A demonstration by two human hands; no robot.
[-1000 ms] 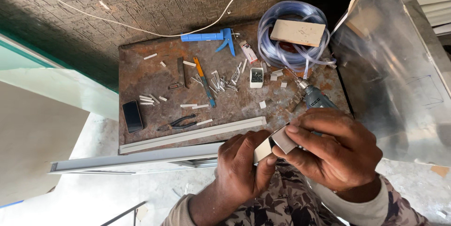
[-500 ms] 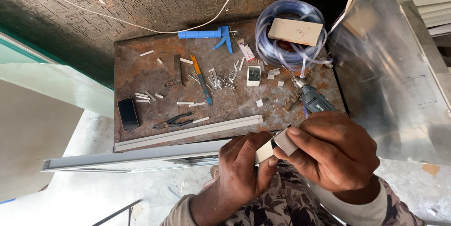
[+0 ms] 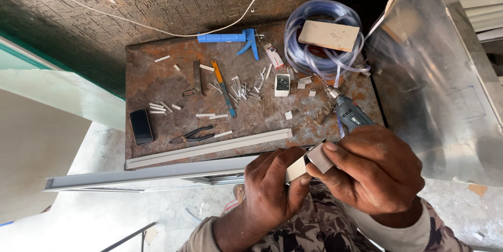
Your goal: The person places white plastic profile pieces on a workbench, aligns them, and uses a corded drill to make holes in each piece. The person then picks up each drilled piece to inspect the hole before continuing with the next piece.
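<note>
My left hand (image 3: 272, 184) grips the near end of a long grey aluminium profile (image 3: 157, 176) that runs off to the left along the table's front edge. My right hand (image 3: 372, 171) pinches a small pale corner piece (image 3: 318, 157) held against that end, right by the left thumb. Both hands are closed and touching at the joint. A second pale strip (image 3: 209, 148) lies on the rusty metal table (image 3: 167, 81) just behind the profile. A grey-green power drill (image 3: 348, 113) lies on the table directly beyond my right hand.
On the table lie a black phone (image 3: 141, 126), pliers (image 3: 191, 134), an orange-handled screwdriver (image 3: 224, 95), scattered screws (image 3: 243, 87), a small white box (image 3: 282, 84), a blue caulking gun (image 3: 230, 38) and a coil of clear hose (image 3: 325, 47) under a wooden block (image 3: 329, 35). A shiny metal sheet (image 3: 445, 84) stands at the right.
Both hands stay at the profile's end with the corner piece, shifting only slightly. The view has drifted a little; nothing on the table has moved.
</note>
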